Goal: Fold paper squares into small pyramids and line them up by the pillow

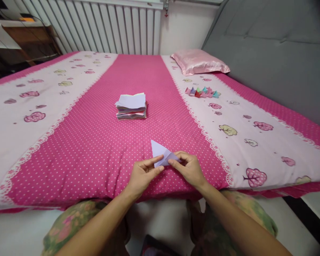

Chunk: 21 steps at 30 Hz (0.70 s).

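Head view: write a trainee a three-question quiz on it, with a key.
1. Multiple choice: which hand touches the lilac paper? A) left only B) right only C) both
2. True or false: the paper stack sits on the tree-print strip of the bed cover.
3. Fill in: the small colourful folded pieces lie nearer the camera than the shiny pink ____.

Key:
1. C: both the left hand and the right hand.
2. False: it sits on the pink dotted strip.
3. Pillow.
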Each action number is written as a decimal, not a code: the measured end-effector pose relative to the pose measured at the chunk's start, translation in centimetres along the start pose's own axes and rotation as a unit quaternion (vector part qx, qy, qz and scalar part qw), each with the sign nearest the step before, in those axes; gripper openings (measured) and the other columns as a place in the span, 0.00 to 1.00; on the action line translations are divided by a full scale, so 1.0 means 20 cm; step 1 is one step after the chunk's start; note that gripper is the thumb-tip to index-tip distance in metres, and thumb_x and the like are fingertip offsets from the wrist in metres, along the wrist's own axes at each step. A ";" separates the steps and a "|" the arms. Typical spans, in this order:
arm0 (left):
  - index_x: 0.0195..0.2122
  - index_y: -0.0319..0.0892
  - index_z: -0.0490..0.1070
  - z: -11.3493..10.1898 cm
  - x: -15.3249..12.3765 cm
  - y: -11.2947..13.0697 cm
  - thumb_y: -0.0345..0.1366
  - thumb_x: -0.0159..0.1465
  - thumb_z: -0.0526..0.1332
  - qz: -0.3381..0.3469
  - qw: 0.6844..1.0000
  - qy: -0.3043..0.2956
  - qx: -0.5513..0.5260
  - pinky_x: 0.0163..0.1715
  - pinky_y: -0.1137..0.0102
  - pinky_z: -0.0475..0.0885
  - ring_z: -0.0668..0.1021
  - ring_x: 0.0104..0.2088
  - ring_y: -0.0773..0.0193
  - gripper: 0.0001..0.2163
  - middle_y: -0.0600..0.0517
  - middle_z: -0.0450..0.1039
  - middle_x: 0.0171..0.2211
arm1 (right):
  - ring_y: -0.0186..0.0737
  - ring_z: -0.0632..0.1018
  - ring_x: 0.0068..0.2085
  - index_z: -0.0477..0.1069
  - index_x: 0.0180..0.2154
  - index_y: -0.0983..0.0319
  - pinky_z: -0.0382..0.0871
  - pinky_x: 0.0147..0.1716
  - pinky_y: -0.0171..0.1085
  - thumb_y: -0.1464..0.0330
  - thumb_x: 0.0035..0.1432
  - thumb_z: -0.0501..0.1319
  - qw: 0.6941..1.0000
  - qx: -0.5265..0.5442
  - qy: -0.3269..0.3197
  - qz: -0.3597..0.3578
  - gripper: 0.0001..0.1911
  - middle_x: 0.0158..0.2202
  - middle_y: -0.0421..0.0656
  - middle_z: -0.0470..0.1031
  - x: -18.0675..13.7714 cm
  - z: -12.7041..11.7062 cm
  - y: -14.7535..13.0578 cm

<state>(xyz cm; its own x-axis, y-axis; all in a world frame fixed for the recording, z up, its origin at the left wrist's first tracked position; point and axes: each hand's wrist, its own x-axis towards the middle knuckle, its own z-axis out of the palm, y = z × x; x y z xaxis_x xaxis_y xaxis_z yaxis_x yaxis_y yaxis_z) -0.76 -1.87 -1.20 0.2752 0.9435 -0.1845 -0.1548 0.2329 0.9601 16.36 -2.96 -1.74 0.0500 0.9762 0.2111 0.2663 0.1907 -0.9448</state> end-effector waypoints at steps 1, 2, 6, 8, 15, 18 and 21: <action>0.41 0.41 0.76 0.00 0.00 0.00 0.37 0.46 0.70 0.003 1.000 0.004 0.003 0.36 0.69 0.72 0.78 0.31 0.64 0.19 0.47 0.79 0.36 | 0.34 0.70 0.25 0.72 0.24 0.64 0.64 0.26 0.33 0.62 0.51 0.63 1.000 0.000 0.002 0.010 0.12 0.23 0.40 0.72 0.00 0.00 0.00; 0.40 0.41 0.77 0.01 0.01 -0.01 0.37 0.46 0.70 0.004 1.000 0.008 0.006 0.35 0.69 0.72 0.77 0.30 0.65 0.18 0.47 0.79 0.35 | 0.32 0.68 0.23 0.70 0.23 0.64 0.62 0.24 0.33 0.61 0.50 0.63 1.000 0.001 0.005 0.020 0.12 0.22 0.39 0.70 -0.01 0.01 0.00; 0.40 0.42 0.77 0.01 0.01 -0.02 0.37 0.49 0.69 0.011 1.000 0.016 0.010 0.32 0.72 0.72 0.75 0.24 0.69 0.16 0.49 0.79 0.31 | 0.29 0.64 0.21 0.65 0.23 0.63 0.58 0.20 0.31 0.61 0.48 0.65 0.998 0.027 0.026 0.055 0.14 0.19 0.35 0.63 -0.01 0.02 0.02; 0.41 0.42 0.76 0.02 0.01 -0.02 0.37 0.50 0.68 0.013 1.000 0.015 0.009 0.30 0.72 0.71 0.75 0.23 0.69 0.16 0.48 0.79 0.31 | 0.29 0.65 0.21 0.62 0.24 0.61 0.59 0.20 0.30 0.61 0.46 0.66 0.995 0.064 0.033 0.070 0.15 0.20 0.34 0.63 -0.01 0.02 0.03; 0.49 0.42 0.71 0.03 0.01 -0.01 0.37 0.50 0.68 0.005 1.000 0.008 -0.019 0.30 0.74 0.73 0.75 0.26 0.71 0.23 0.50 0.79 0.35 | 0.32 0.72 0.25 0.58 0.29 0.60 0.65 0.24 0.31 0.63 0.42 0.69 0.984 0.139 0.047 0.097 0.20 0.23 0.34 0.67 -0.01 0.04 0.03; 0.60 0.43 0.56 0.04 0.01 -0.01 0.36 0.53 0.67 0.012 0.999 -0.009 -0.029 0.30 0.75 0.73 0.76 0.25 0.72 0.34 0.53 0.78 0.29 | 0.31 0.71 0.25 0.58 0.30 0.60 0.65 0.25 0.30 0.65 0.41 0.69 0.983 0.148 0.060 0.091 0.20 0.25 0.34 0.67 -0.01 0.04 0.03; 0.64 0.42 0.42 0.04 0.00 0.00 0.36 0.53 0.67 0.017 0.999 0.001 -0.027 0.27 0.75 0.72 0.77 0.24 0.69 0.42 0.54 0.77 0.24 | 0.30 0.71 0.26 0.60 0.32 0.60 0.65 0.26 0.30 0.66 0.40 0.70 0.983 0.147 0.083 0.074 0.20 0.26 0.33 0.66 -0.01 0.04 0.03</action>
<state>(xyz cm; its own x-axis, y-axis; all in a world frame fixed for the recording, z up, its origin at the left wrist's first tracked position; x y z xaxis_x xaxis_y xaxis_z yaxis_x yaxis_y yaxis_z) 0.10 -2.00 -1.06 0.2676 0.9515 -0.1516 -0.2147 0.2122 0.9534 15.71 -2.92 -2.52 0.2309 0.9696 0.0808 -0.0435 0.0932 -0.9947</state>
